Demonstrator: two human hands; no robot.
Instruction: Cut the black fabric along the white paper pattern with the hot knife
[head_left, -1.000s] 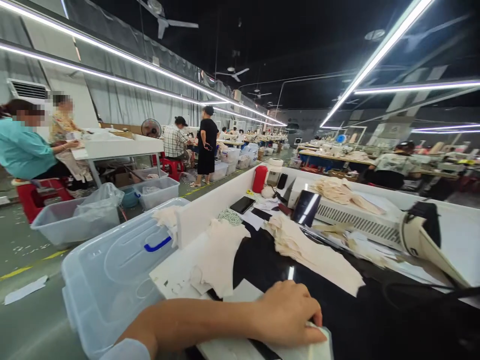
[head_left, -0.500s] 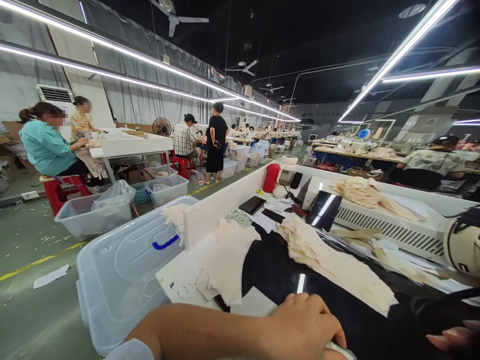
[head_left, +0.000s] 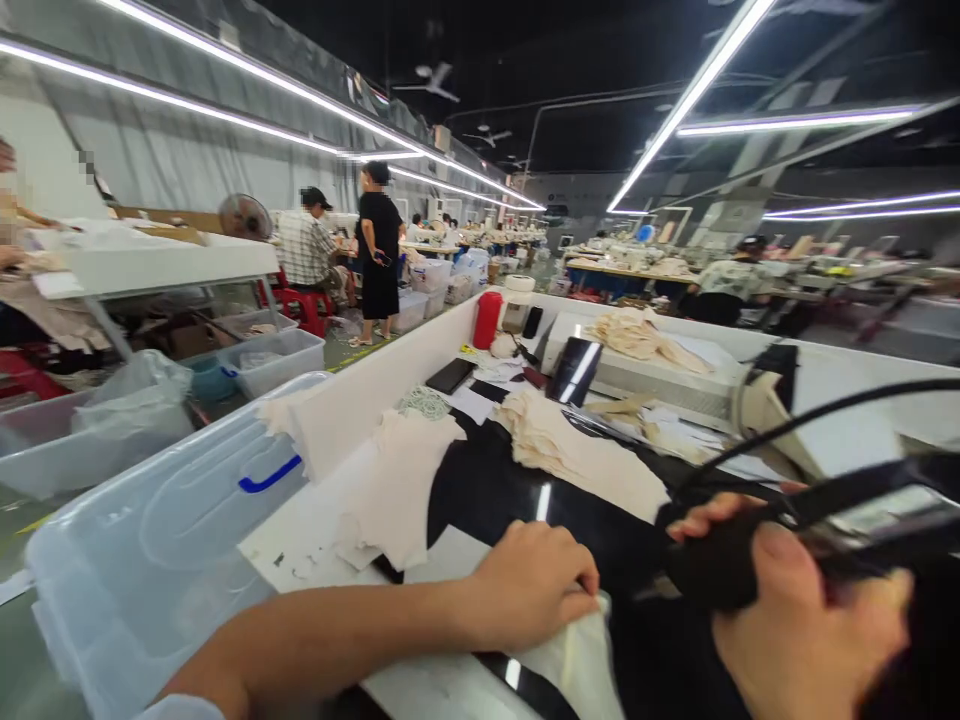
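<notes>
The white table (head_left: pixel 420 375) fills the middle of the view, its raised wall running away from the camera; its near end is cut off by the lower edge. Left of the table stands a clear bin (head_left: pixel 150 540) with a blue handle, its contents too hazy to make out. On the table lies a black sheet (head_left: pixel 495 495), partly hidden by cream cloth pieces: one pile (head_left: pixel 577 455) on its far side, another pile (head_left: pixel 397 490) on its left. Farther along the table, a white machine (head_left: pixel 675 385) carries more cream pieces, and its right part is hidden behind a dark cable (head_left: pixel 817 420). A red bottle (head_left: pixel 487 320) stands at the far end of the table by the wall, and a dark phone (head_left: pixel 448 376) lies flat just nearer than it.

At the near end of the table, the left hand (head_left: pixel 529 585) is curled, pressing down on a pale cloth piece (head_left: pixel 574 655) that hangs over the black sheet; the fingertips are tucked under, so how much of it they pinch cannot be told. Right of it, the right hand (head_left: pixel 795 610) is wrapped around a black tool (head_left: pixel 720 565), blurred and very close to the camera, so its shape is hard to read; the wrist is cut off at the lower edge. Beyond the table, other people work at other tables, small and blurred
</notes>
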